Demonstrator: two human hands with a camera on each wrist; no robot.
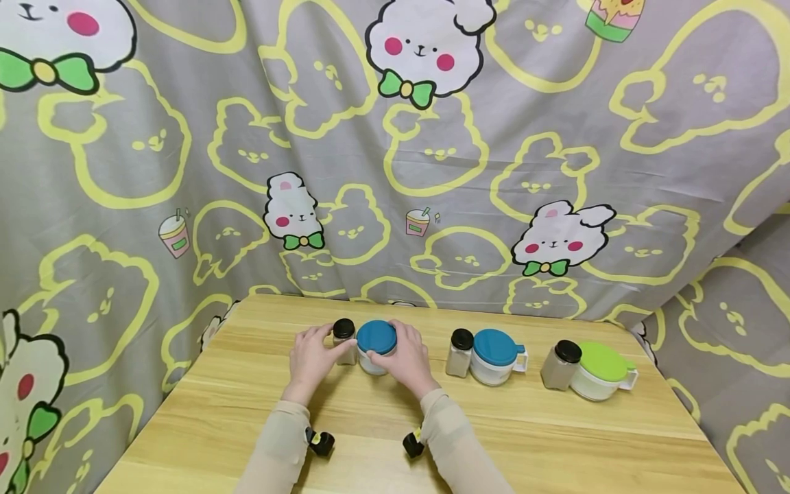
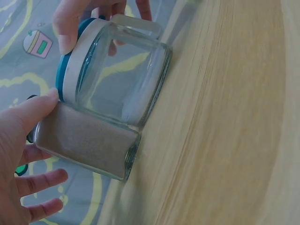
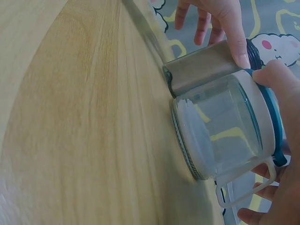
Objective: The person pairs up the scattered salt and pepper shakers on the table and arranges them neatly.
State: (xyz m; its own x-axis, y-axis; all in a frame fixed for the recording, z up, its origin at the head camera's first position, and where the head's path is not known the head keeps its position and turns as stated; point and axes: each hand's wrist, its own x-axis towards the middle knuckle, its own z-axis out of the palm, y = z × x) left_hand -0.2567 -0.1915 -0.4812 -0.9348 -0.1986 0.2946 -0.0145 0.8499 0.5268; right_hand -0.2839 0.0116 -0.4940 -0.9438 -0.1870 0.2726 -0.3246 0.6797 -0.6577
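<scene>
In the head view a small square spice jar with a black lid stands upright on the table. It holds a grey-brown powder, clearest in the left wrist view. My left hand pinches this spice jar between thumb and index finger, the other fingers spread apart from it. Right beside it stands a round glass seasoning jar with a blue lid, a white collar and a clear handle. My right hand grips the seasoning jar near its lid, thumb in front and fingers behind. The glass looks see-through.
To the right, another black-lidded spice jar stands beside a blue-lidded seasoning jar. Farther right, a third spice jar stands beside a green-lidded seasoning jar. A patterned curtain hangs behind the wooden table.
</scene>
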